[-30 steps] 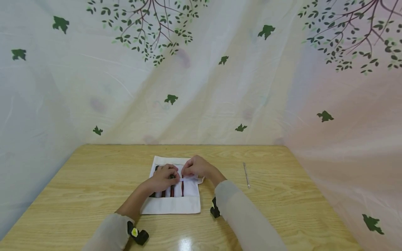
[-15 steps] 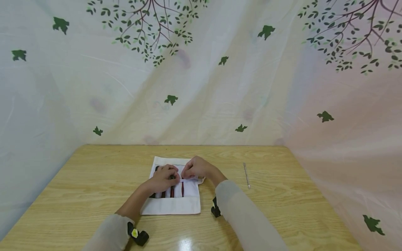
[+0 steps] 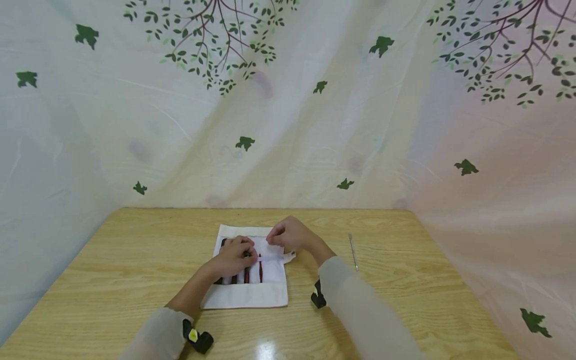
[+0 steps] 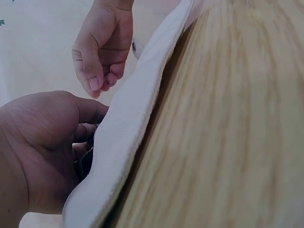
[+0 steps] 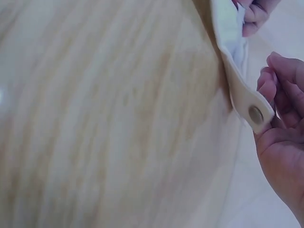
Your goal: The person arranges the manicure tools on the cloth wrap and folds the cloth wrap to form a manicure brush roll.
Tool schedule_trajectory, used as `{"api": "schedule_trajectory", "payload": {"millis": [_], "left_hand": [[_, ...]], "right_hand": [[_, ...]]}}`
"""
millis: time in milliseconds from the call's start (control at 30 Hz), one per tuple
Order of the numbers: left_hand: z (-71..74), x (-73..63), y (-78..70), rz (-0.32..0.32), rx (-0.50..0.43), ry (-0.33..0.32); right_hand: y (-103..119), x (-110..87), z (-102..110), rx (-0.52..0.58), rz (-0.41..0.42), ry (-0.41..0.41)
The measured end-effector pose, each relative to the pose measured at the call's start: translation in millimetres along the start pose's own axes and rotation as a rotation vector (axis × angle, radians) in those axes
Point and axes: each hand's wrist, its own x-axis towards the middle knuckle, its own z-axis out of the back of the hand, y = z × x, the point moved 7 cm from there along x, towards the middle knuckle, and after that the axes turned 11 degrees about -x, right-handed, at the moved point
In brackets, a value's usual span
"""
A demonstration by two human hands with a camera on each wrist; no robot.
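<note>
A white cloth tool roll (image 3: pixel 245 296) lies spread on the table with several dark-handled slim tools in it. My left hand (image 3: pixel 234 256) rests over its left part, covering some of the tools, and thumb and fingertips pinch a white band that crosses the roll. Just right of those fingertips, a slim dark red tool (image 3: pixel 260 272) sits under the band. My right hand (image 3: pixel 292 235) hovers over the roll's upper right, fingers loosely bent, holding nothing. In the right wrist view, a strap with a metal snap (image 5: pixel 256 114) overlaps that hand's palm.
A thin silver double-ended tool (image 3: pixel 353 252) lies by itself on the wooden table (image 3: pixel 405 300), right of the roll. A patterned cloth curtain (image 3: pixel 288 125) hangs behind and at both sides of the table.
My right hand has let go of the slim red tool and moved right and slightly up, uncovering the tool's upper end. My left hand has stayed in place.
</note>
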Motion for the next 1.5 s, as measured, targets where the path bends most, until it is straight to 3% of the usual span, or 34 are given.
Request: {"api": "schedule_trajectory", "payload": {"millis": [200, 533, 833, 1100, 1333, 1500], "left_hand": [[0.9, -0.4, -2.1, -0.021, 0.019, -0.013], [1.1, -1.5, -9.4, -0.052, 0.06, -0.033], [-3.8, -1.8, -15.9, -0.141, 0.122, -0.05], [-9.2, -1.5, -23.1, -0.223, 0.115, -0.036], [-12.2, -0.4, -20.6, -0.218, 0.049, 0.023], [-13.8, -0.4, -19.2, -0.218, 0.066, 0.039]], "right_hand": [[-4.6, -10.3, 23.6, -0.018, 0.043, -0.046], [-32.5, -35.3, 59.5, -0.117, 0.063, -0.137], [-64.0, -66.1, 78.5, -0.18, 0.043, -0.147], [-90.6, -87.2, 89.5, -0.179, 0.012, -0.162], [-109.3, -101.9, 98.2, -0.231, -0.023, -0.185], [-120.5, -109.4, 103.3, -0.24, -0.072, -0.2]]}}
